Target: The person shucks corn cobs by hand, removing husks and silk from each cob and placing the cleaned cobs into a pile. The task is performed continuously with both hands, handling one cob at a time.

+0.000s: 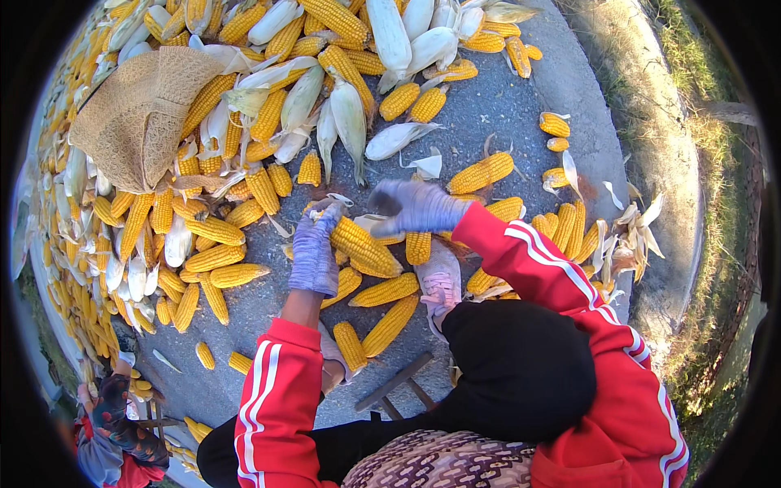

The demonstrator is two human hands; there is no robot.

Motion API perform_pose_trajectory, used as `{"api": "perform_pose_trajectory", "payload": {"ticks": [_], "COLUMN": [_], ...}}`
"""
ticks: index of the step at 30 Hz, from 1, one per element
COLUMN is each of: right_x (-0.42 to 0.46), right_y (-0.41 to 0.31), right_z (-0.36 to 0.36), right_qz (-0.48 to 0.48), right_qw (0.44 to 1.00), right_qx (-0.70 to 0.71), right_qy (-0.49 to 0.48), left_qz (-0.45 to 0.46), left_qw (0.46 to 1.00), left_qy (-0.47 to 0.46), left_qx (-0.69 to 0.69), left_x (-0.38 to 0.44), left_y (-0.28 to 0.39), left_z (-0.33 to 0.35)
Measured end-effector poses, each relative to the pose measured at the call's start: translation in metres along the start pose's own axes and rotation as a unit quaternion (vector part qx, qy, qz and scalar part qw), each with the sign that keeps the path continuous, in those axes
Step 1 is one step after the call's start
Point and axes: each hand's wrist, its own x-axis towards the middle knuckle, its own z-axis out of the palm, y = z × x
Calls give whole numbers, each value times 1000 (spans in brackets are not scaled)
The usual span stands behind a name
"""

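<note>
My left hand [315,244], in a pale purple work glove, grips the butt end of a yellow corn cob [365,245] that is bare of husk and points down to the right. To the right of it my right hand [406,207], gloved alike, is spread with its fingers apart, close to the cob but holding nothing that I can see. Husked corn cobs [390,323] lie on the pavement below my hands. Ahead lies a white husk-covered cob [399,140] next to several bare ones.
A large heap of corn [213,232] spreads at the left and ahead, with a woven sack [152,110] on it. Dry husks [634,238] lie near the right edge. My shoe [440,280] is among the cobs, beside a wooden frame [396,384]. Another person [116,427] is at the lower left.
</note>
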Motion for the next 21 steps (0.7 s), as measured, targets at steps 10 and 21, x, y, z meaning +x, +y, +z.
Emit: {"api": "perform_pose_trajectory", "payload": {"ticks": [10, 21], "right_x": [29, -68], "right_y": [112, 149], "right_z": [-38, -109], "right_qz": [157, -53], "right_qw": [967, 604], "right_qx": [-168, 649], "right_qy": [107, 460], "left_qz": [-14, 135], "left_qw": [820, 499], "left_qy": [72, -100], "left_qx": [568, 850], "left_x": [-16, 39], "left_y": [-11, -7], "left_z": [-63, 7]}}
